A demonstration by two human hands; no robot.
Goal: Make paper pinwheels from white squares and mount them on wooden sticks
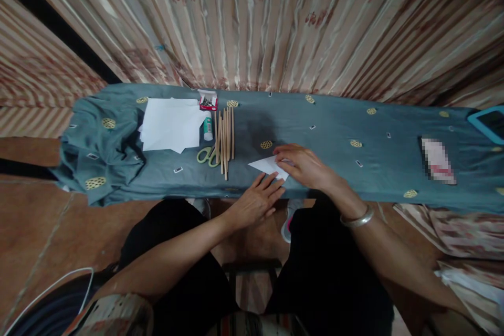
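Note:
A folded white sheet of paper (264,164) with a pointed left end lies near the front edge of the cloth-covered table. My right hand (302,166), with a silver bangle at its wrist, bends over the paper's right part, fingers curled and pinching it. My left hand (258,200) reaches in from the front. Its fingers are stretched out and slightly spread, their tips touching the paper's lower edge. The hands cover part of the paper, so its full shape is hidden.
Left of the hands lie several wooden sticks (224,139), green-handled scissors (203,155), a glue stick (208,127), a small red-and-white box (208,101) of metal pieces and a stack of white paper (169,123). A phone-like object (437,160) and blue-framed device (488,123) lie right.

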